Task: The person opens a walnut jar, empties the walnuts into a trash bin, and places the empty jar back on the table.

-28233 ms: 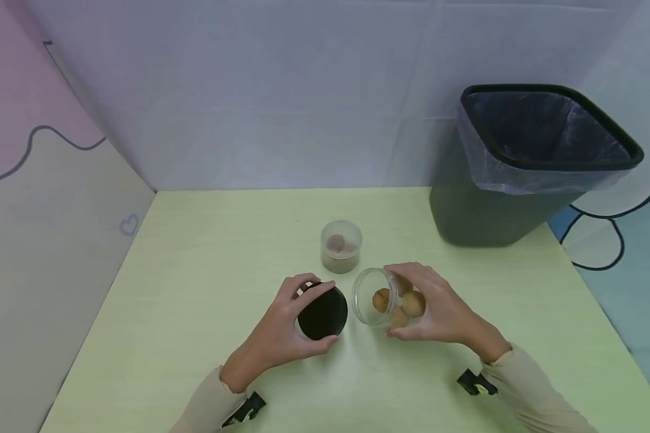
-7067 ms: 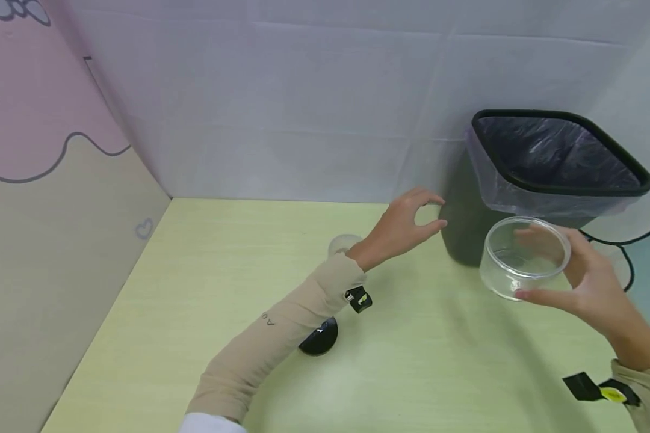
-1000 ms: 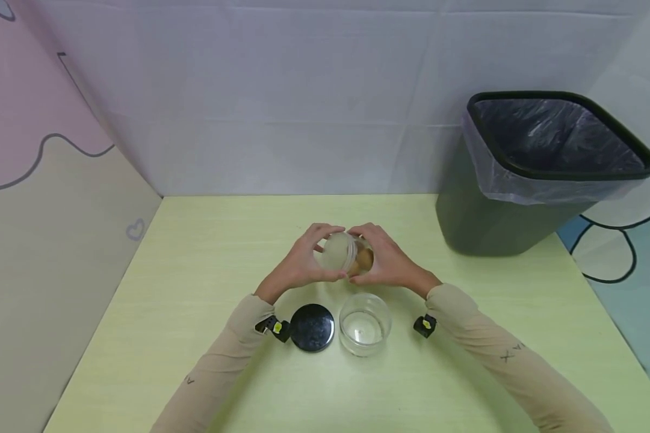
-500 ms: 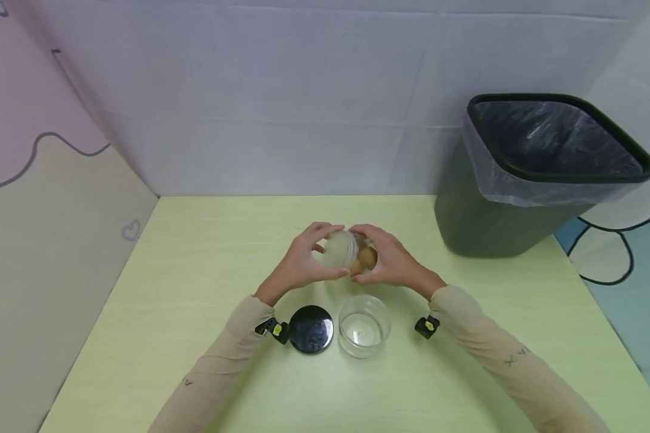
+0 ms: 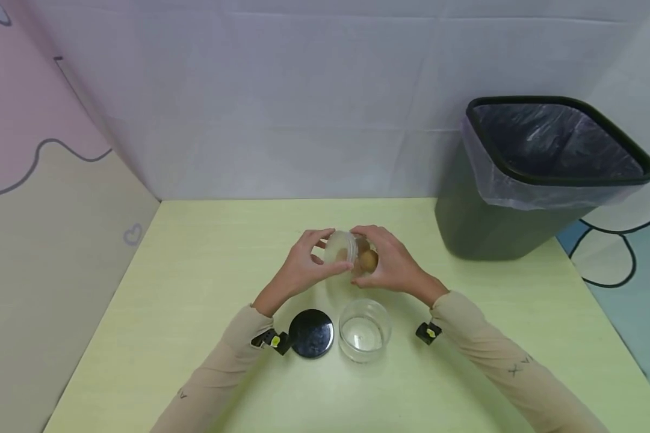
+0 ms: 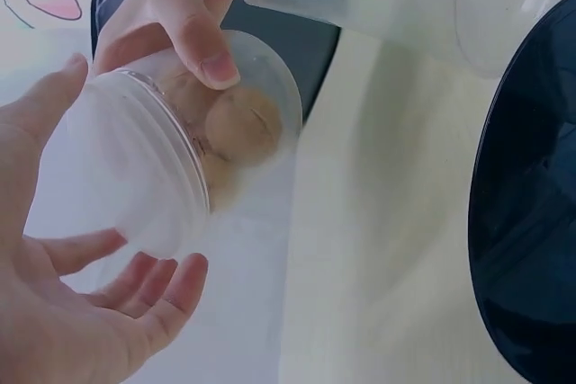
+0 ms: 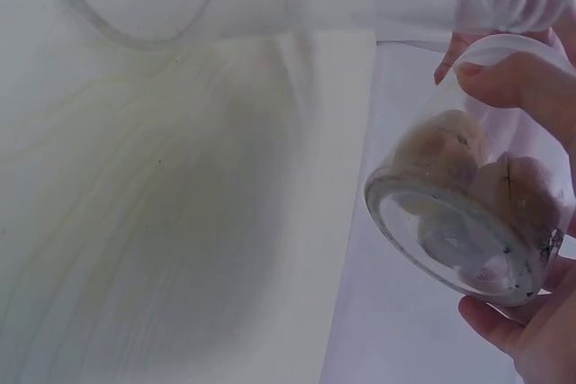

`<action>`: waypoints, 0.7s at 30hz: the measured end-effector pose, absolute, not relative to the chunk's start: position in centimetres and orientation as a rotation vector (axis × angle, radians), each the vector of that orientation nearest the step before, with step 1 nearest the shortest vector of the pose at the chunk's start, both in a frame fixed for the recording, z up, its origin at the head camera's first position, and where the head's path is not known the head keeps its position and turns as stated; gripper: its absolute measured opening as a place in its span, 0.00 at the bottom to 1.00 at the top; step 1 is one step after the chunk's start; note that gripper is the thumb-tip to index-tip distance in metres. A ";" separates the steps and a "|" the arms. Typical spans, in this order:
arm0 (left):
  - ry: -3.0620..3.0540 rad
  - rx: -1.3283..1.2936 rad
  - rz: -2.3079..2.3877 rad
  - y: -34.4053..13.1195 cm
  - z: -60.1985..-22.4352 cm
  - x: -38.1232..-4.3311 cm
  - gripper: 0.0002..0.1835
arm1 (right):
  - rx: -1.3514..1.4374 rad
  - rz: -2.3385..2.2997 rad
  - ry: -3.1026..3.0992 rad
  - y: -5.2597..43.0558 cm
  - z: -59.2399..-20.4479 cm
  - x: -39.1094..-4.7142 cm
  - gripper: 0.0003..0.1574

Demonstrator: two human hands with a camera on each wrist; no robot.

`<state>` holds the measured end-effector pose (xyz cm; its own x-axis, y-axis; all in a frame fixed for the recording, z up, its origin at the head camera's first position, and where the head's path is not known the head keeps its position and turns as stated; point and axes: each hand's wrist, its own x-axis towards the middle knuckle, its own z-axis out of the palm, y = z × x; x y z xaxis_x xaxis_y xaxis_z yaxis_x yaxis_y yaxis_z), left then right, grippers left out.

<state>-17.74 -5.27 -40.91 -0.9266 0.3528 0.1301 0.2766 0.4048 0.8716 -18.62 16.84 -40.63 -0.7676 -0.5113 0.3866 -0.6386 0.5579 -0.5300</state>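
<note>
Both hands are at a small jar of round brown walnuts [image 5: 369, 260], tipped on its side above the table. My right hand [image 5: 392, 261] grips the clear jar body [image 7: 459, 213], its base facing the right wrist camera. The left hand [image 5: 301, 260] has thumb and fingers bent around the rim of the frosted lid [image 6: 135, 164], which sits at the jar's mouth. A black round lid [image 5: 311, 334] lies flat nearer to me, with an open clear jar [image 5: 365, 331] standing upright beside it, nothing in it. The left wrist view shows that black lid [image 6: 531, 213] close by.
A grey bin [image 5: 482, 222] with a black rim and plastic liner stands at the back right of the pale green table [image 5: 211, 258]. A white sheet [image 5: 281, 108] hangs behind, and patterned panels border both sides.
Earlier the clear jar held walnuts; it later appears without them and now stands beside the black lid. Over the last second my left thumb and fingers shift around the frosted lid.
</note>
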 end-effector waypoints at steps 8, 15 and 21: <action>2.508 0.778 1.631 -6.1 -40.3 -17.0 0.43 | 1.014 1.086 -2.593 17.0 -40.5 -18.7 0.55; 2.590 1.052 1.503 -7.0 -40.0 -17.2 0.43 | 1.031 1.160 -2.622 17.2 -40.6 -18.8 0.55; 2.575 1.171 1.408 -7.0 -39.5 -17.6 0.43 | 1.033 1.177 -2.653 17.3 -40.4 -18.7 0.55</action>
<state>-17.61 -6.99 -39.52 -0.7253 0.5958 0.3449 0.6119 0.3283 0.7196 -18.72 17.32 -40.42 -0.7734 -0.5536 0.3087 -0.6004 0.4835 -0.6370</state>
